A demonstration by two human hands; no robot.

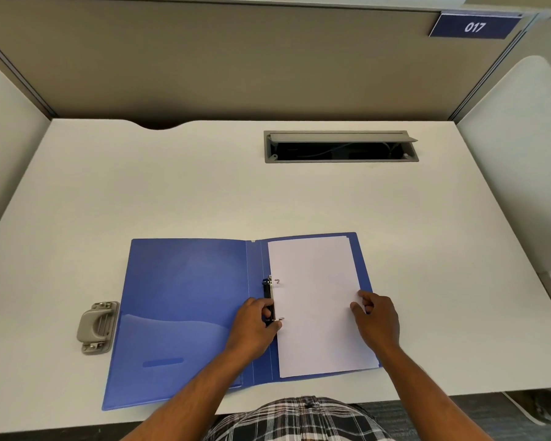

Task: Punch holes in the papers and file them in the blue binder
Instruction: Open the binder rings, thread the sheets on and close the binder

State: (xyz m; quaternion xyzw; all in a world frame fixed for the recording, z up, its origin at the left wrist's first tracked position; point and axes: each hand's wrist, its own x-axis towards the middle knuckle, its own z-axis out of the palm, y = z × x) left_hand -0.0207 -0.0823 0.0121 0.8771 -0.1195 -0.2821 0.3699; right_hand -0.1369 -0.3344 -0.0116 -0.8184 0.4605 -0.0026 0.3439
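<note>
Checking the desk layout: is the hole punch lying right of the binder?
No, the grey hole punch lies left of the open blue binder.

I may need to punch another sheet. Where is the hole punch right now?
In the head view the grey hole punch sits on the white desk, at the person's left, just beside the left edge of the open blue binder, with no hand on it.

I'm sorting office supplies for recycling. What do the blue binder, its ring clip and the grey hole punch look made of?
The open blue binder looks like thin flexible plastic: semi-translucent, with a soft sheen on its inner pocket. The ring clip mechanism seems to be shiny metal with a black part. The grey hole punch looks like matte moulded plastic with small metal fittings, though a metal base is possible.
</note>
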